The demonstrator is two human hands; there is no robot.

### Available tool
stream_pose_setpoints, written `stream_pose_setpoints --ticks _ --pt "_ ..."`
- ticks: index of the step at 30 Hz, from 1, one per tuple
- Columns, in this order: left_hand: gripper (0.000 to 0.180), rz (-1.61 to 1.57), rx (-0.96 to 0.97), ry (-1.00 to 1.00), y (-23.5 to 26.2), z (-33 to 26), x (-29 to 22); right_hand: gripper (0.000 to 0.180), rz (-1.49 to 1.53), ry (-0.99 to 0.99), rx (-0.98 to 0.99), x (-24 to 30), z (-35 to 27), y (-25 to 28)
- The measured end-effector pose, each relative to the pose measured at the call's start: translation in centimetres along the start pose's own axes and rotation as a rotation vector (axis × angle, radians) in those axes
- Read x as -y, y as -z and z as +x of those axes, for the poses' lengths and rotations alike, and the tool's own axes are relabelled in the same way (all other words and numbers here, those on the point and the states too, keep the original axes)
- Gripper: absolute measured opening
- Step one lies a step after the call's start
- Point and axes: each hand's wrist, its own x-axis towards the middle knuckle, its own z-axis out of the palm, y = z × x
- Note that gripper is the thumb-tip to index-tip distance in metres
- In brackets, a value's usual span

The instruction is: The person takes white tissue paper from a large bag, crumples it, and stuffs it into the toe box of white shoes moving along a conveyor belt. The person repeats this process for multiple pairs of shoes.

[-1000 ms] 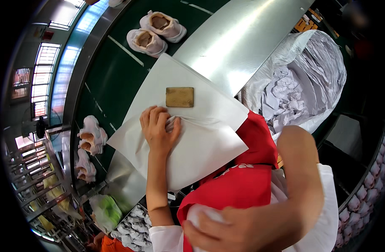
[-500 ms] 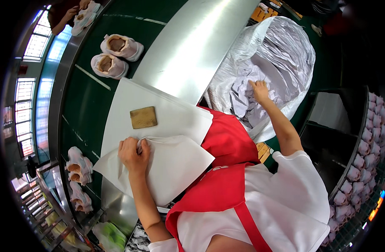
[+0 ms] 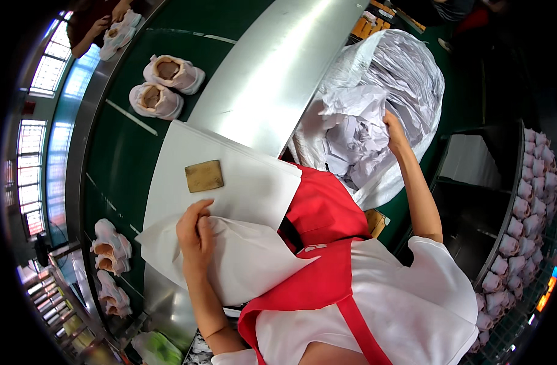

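On the left, my left hand [image 3: 196, 237] has its fingers curled at the raised edge of a loose white paper sheet [image 3: 254, 243]; part of the grip is hidden. This sheet lies bent over a stack of flat white paper [image 3: 169, 167]. A small brown rectangular block [image 3: 204, 176] rests on the stack, just beyond the left fingers. My right hand [image 3: 395, 131] reaches into a large white woven sack [image 3: 421, 79] and grips crumpled white paper [image 3: 357, 109]. Its fingertips are partly hidden by the paper.
A metal work surface [image 3: 260, 79] runs between the sack and a green belt [image 3: 123, 143]. Pale shoes [image 3: 172, 73] stand on the belt in pairs. Another person's hands [image 3: 102, 24] hold a shoe at the far left. Several shoes fill a rack [image 3: 518, 225] at right.
My right hand has drawn back slightly, and the crumpled paper by it is lifted and bulges higher in the sack. Under my left hand the sheet has curled up; the left fingers have loosened somewhat.
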Motion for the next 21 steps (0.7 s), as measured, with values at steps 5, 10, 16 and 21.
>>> stream_pose_setpoints --ticks 5,10,16,21 --pt "0.075 -0.176 0.138 0.021 -0.1 1.2 -4.3 0.037 -0.204 0.206 0.351 5.4 -7.0 -10.4" --pt "0.088 -0.045 -0.027 -0.176 -0.7 2.1 -6.4 0.02 -0.57 0.662 0.758 8.3 -13.9 -19.8" --pt "0.07 0.108 -0.058 -0.432 0.5 1.1 -7.3 0.035 -0.951 1.154 0.807 7.7 -14.8 -22.3" --pt "0.062 0.403 -0.087 -0.372 -0.7 1.0 -6.7 0.053 -0.884 1.152 0.888 7.2 -15.6 -22.9"
